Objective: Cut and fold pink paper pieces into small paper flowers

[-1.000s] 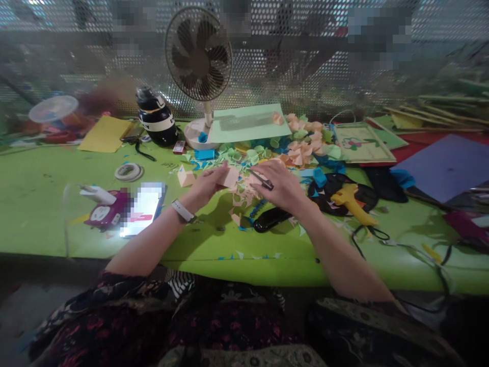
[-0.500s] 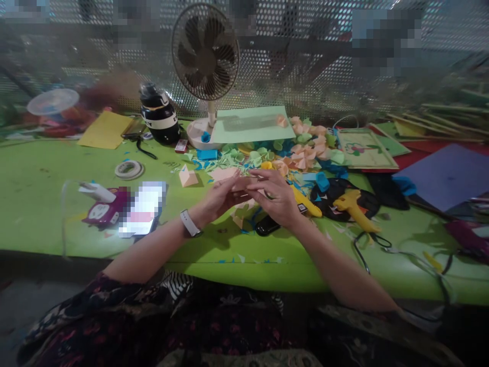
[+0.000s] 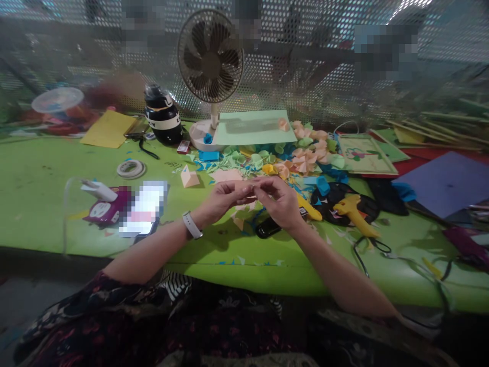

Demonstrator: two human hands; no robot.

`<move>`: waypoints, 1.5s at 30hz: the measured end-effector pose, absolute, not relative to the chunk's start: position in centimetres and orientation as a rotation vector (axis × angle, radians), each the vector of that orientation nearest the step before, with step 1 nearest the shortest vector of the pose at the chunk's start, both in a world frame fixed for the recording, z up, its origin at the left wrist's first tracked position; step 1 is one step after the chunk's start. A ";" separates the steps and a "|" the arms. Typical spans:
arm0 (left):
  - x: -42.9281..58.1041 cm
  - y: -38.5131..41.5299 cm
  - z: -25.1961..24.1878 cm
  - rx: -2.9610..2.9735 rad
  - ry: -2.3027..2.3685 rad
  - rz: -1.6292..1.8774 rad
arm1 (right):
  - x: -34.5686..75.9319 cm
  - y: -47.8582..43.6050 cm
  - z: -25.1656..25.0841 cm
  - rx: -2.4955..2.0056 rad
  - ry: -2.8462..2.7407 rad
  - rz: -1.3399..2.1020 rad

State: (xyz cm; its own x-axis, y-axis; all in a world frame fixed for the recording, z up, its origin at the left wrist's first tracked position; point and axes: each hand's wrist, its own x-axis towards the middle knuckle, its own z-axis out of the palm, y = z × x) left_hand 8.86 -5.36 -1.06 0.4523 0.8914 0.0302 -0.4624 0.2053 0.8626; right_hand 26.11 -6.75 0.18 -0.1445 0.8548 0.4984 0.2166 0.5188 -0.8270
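My left hand (image 3: 219,204) and my right hand (image 3: 280,204) meet fingertip to fingertip above the green table. Both pinch a small piece of peach paper (image 3: 246,183), mostly covered by the fingers. Just behind them lies a flat peach sheet (image 3: 226,176), and a folded peach piece (image 3: 189,177) stands to its left. Below my fingers is a small cut paper piece (image 3: 237,221). A black object (image 3: 267,227) rests partly under my right hand, beside a yellow-handled tool (image 3: 314,211).
Paper flowers and scraps (image 3: 305,158) pile up behind my hands, near a fan (image 3: 211,63) and a black bottle (image 3: 164,120). On the left lie a tape roll (image 3: 131,169) and a phone (image 3: 145,209). A yellow glue gun (image 3: 355,214) with a cable is at right.
My fingertips have drawn closer together; the right fingers, spread over the peach paper before, now pinch its edge. The view has shifted slightly.
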 end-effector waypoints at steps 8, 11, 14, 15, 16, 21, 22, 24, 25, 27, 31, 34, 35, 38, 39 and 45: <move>8.9 -5.6 -1.0 0.941 0.533 1.015 | 26.0 -6.7 -0.1 -0.894 -1.649 0.741; 8.9 -5.6 -1.0 0.928 0.551 1.012 | 26.1 -6.7 -0.2 -0.906 -1.654 0.739; 9.0 -5.7 -0.9 0.920 0.547 1.012 | 26.1 -6.8 -0.2 -0.927 -1.663 0.736; 9.0 -5.7 -0.9 0.922 0.541 1.011 | 26.1 -6.8 -0.2 -0.931 -1.665 0.736; 9.0 -5.7 -0.8 0.924 0.537 1.008 | 26.0 -6.8 -0.2 -0.935 -1.667 0.737; 9.1 -5.6 -1.0 0.931 0.566 1.003 | 26.0 -6.8 -0.2 -0.944 -1.615 0.809; 9.0 -5.5 -1.1 0.937 0.569 1.007 | 26.0 -6.8 -0.2 -0.944 -1.594 0.833; 9.0 -5.4 -1.2 0.959 0.572 1.026 | 26.1 -6.8 0.0 -0.953 -1.568 0.869; 8.9 -5.4 -1.3 0.969 0.573 1.041 | 26.2 -6.8 0.1 -0.960 -1.565 0.886; 8.8 -5.3 -1.3 0.982 0.583 1.068 | 26.3 -6.7 0.4 -0.976 -1.566 0.925; 8.7 -5.4 -1.5 1.019 0.613 1.083 | 26.3 -6.7 0.6 -0.981 -1.593 0.972; 8.8 -5.4 -1.6 1.059 0.621 1.103 | 26.3 -6.6 0.5 -0.971 -1.616 0.928; 8.7 -5.3 -1.5 1.072 0.621 1.113 | 26.4 -6.5 0.5 -0.967 -1.619 0.903; 8.3 -5.0 -1.2 1.146 0.665 1.110 | 26.7 -6.1 0.4 -0.971 -1.631 0.848; 8.0 -4.8 -1.0 1.180 0.697 1.095 | 26.9 -6.0 0.5 -0.980 -1.627 0.842; 7.0 -4.3 -0.3 1.312 0.796 1.030 | 27.6 -5.6 1.1 -1.062 -1.584 0.922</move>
State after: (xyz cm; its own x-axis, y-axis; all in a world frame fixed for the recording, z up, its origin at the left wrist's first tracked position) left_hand 7.05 -4.27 -0.26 0.3681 0.9255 0.0895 -0.1460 -0.0375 0.9886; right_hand 27.61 -5.58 1.10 -0.1386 0.9418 0.3062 0.1985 0.3294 -0.9231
